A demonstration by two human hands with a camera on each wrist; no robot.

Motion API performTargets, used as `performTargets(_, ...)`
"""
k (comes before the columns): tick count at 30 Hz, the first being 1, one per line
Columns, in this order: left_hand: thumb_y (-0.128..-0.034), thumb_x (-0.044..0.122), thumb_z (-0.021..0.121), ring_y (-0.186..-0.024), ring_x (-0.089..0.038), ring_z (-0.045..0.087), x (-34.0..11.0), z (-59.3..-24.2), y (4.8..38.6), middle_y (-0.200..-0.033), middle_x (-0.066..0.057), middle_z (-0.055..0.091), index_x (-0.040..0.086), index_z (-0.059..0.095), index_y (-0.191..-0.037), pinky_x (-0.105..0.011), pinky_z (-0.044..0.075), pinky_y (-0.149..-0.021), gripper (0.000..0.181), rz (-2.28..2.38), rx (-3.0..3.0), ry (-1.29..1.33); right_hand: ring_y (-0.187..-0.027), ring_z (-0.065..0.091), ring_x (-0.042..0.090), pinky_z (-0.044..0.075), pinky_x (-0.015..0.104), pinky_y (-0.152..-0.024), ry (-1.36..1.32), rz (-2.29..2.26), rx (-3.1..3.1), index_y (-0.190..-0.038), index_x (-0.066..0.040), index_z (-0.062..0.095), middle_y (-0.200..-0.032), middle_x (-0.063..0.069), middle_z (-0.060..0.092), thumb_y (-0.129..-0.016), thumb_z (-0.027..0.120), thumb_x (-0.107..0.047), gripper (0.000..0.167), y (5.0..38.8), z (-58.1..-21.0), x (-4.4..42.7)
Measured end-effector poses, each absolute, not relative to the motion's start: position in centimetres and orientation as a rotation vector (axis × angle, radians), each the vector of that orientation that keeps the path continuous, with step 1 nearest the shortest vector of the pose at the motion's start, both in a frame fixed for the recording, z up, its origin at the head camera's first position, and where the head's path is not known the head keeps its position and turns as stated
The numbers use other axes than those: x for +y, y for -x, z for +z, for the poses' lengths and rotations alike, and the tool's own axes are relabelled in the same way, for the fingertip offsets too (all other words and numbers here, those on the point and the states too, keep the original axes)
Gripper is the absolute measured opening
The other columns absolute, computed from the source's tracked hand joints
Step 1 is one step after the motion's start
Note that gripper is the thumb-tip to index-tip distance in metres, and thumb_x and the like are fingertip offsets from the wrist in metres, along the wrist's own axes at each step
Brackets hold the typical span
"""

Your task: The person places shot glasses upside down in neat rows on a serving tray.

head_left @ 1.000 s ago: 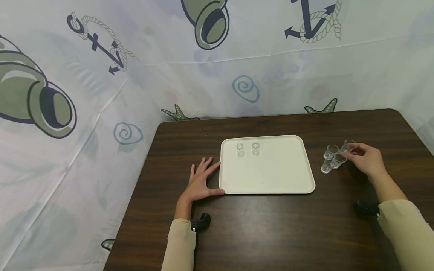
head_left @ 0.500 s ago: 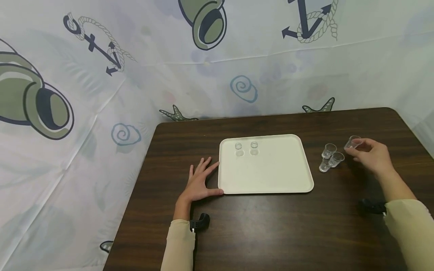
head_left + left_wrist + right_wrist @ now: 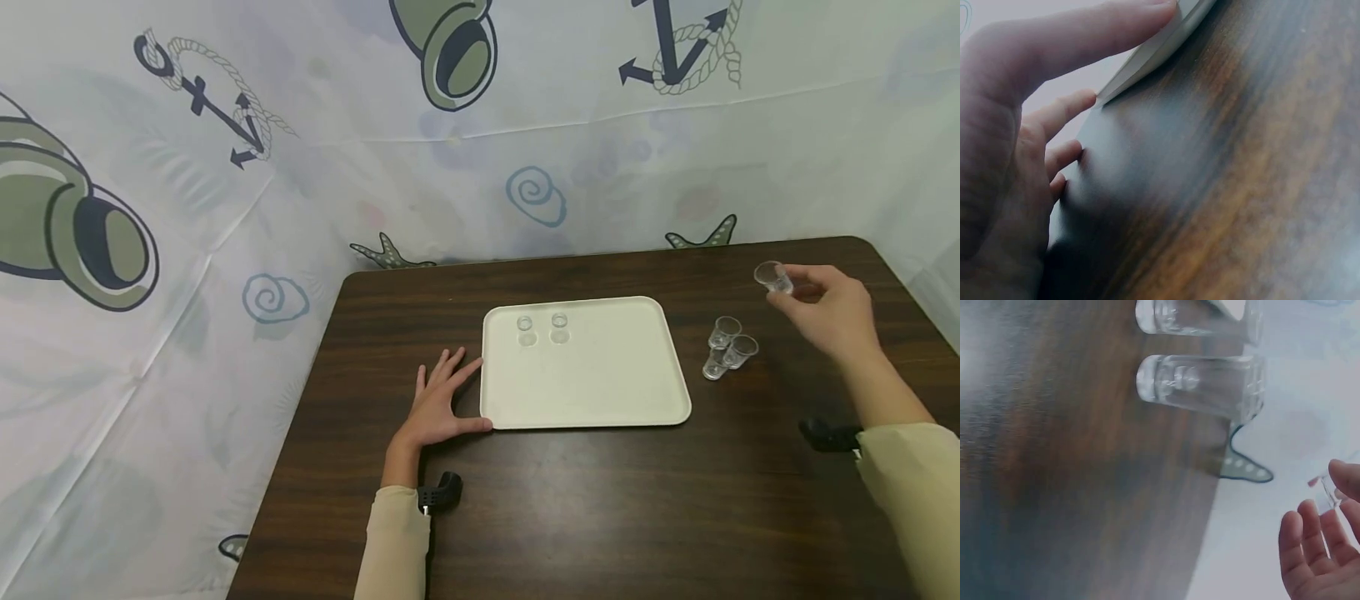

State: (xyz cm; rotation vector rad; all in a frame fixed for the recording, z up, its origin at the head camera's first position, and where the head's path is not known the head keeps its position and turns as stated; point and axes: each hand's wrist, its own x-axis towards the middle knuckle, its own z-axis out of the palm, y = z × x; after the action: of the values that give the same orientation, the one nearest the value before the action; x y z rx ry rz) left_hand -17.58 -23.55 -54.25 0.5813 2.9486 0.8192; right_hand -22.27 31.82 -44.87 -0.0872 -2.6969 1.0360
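Note:
My right hand [image 3: 832, 312] pinches a clear shot glass [image 3: 772, 277] between thumb and fingers, lifted off the table at the right. In the right wrist view, that glass is only partly visible beside the fingertips [image 3: 1338, 481]. Three more shot glasses [image 3: 725, 332] stand close together on the table, between the tray and this hand. On the cream tray [image 3: 592, 383], two small clear glasses [image 3: 559, 327] sit near the far left corner and look upside down. My left hand [image 3: 433, 412] lies spread at the tray's left side, its thumb and index finger touching the edge.
A dark wooden table [image 3: 600, 508] carries everything. Behind it and along the left hangs a pale cloth [image 3: 337, 108] printed with anchors, shells and starfish. A black wrist strap device [image 3: 442, 492] sits on the left wrist, another [image 3: 825, 435] on the right.
My right hand has drawn one shot glass away from the group of glasses, then raised it up and toward the table's far side. The left hand stays against the tray.

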Motion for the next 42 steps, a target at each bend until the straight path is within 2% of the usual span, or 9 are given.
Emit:
performTargets(2,-0.0672,0.071,0.075,-0.150,-0.032,0.007,-23.4,-54.3,17.6,-0.162,-0.007,0.020,0.030,0.036,-0.153,-0.064,-0.006,-0.112,0.102,0.825,2.947,-0.592,-0.094,0.058,0.016,0.039,0.027,-0.070,0.012,0.975,-2.706,-0.130,0.003,0.059,-0.126,0.026,0.053,-0.094,0.066,-0.020,0.044,22.5,-44.3,31.3)
performTargets(4,-0.0671,0.070,0.075,-0.150,-0.032,0.007,-23.3,-54.3,17.7,-0.162,-0.007,0.020,0.030,0.037,-0.153,-0.065,-0.005,-0.111,0.102,0.827,2.946,-0.599,-0.100,0.055,0.037,0.039,0.041,-0.072,-0.064,0.933,-2.713,-0.129,0.004,0.060,-0.126,0.026,0.052,-0.093,0.066,-0.015,0.040,22.8,-43.9,30.6)
performTargets(5,-0.0670,0.070,0.076,-0.149,-0.033,0.007,-23.2,-54.3,17.7,-0.162,-0.007,0.020,0.030,0.037,-0.153,-0.065,-0.005,-0.111,0.102,0.828,2.945,-0.604,-0.100,0.053,0.042,0.038,0.046,-0.072,-0.106,0.913,-2.719,-0.127,0.004,0.061,-0.125,0.026,0.051,-0.093,0.066,-0.011,0.039,22.9,-43.7,30.3)
performTargets(9,-0.0669,0.069,0.076,-0.150,-0.032,0.007,-23.1,-54.4,17.7,-0.162,-0.007,0.020,0.029,0.037,-0.153,-0.065,-0.006,-0.111,0.103,0.825,2.942,-0.605,-0.089,0.052,0.038,0.039,0.050,-0.066,-0.241,0.801,-2.790,-0.126,0.002,0.061,-0.117,0.023,0.051,-0.091,0.066,-0.007,0.037,23.0,-43.1,28.5)
performTargets(13,-0.0676,0.068,0.076,-0.150,-0.032,0.007,-23.3,-54.5,17.6,-0.162,-0.007,0.020,0.029,0.037,-0.153,-0.064,-0.006,-0.112,0.102,0.827,2.943,-0.595,-0.084,0.051,0.032,0.042,0.047,-0.061,-0.397,0.657,-2.853,-0.126,-0.002,0.063,-0.115,0.020,0.051,-0.090,0.066,-0.007,0.037,23.0,-42.7,26.5)
performTargets(20,-0.0681,0.068,0.075,-0.149,-0.033,0.008,-23.5,-54.5,17.3,-0.162,-0.008,0.021,0.030,0.036,-0.153,-0.065,-0.005,-0.111,0.101,0.829,2.942,-0.587,-0.086,0.052,0.027,0.041,0.037,-0.050,-0.628,0.476,-2.828,-0.120,-0.005,0.068,-0.111,0.012,0.053,-0.087,0.067,-0.004,0.032,23.9,-43.4,23.1)
performTargets(27,-0.0676,0.067,0.076,-0.149,-0.033,0.008,-23.7,-54.6,17.2,-0.162,-0.007,0.020,0.031,0.037,-0.153,-0.065,-0.007,-0.111,0.101,0.842,2.939,-0.561,-0.088,0.051,0.028,0.045,0.037,-0.054,-0.800,0.282,-2.786,-0.112,-0.005,0.071,-0.104,0.012,0.054,-0.085,0.066,0.003,0.029,25.2,-44.4,19.8)
performTargets(36,-0.0680,0.069,0.075,-0.149,-0.033,0.008,-23.5,-54.5,17.3,-0.162,-0.008,0.020,0.031,0.036,-0.153,-0.065,-0.006,-0.111,0.101,0.826,2.937,-0.575,-0.083,0.040,0.026,0.034,0.035,-0.057,-0.965,-0.101,-2.761,-0.106,-0.001,0.069,-0.101,0.012,0.048,-0.083,0.067,0.007,0.025,25.9,-45.9,17.5)
performTargets(42,-0.0678,0.067,0.076,-0.149,-0.034,0.008,-23.6,-54.3,17.5,-0.162,-0.008,0.021,0.031,0.037,-0.153,-0.066,-0.005,-0.111,0.101,0.830,2.950,-0.590,-0.085,0.042,0.028,0.037,0.037,-0.058,-1.031,-0.180,-2.724,-0.100,-0.003,0.068,-0.100,0.013,0.048,-0.080,0.072,0.004,0.022,26.3,-46.6,15.9)
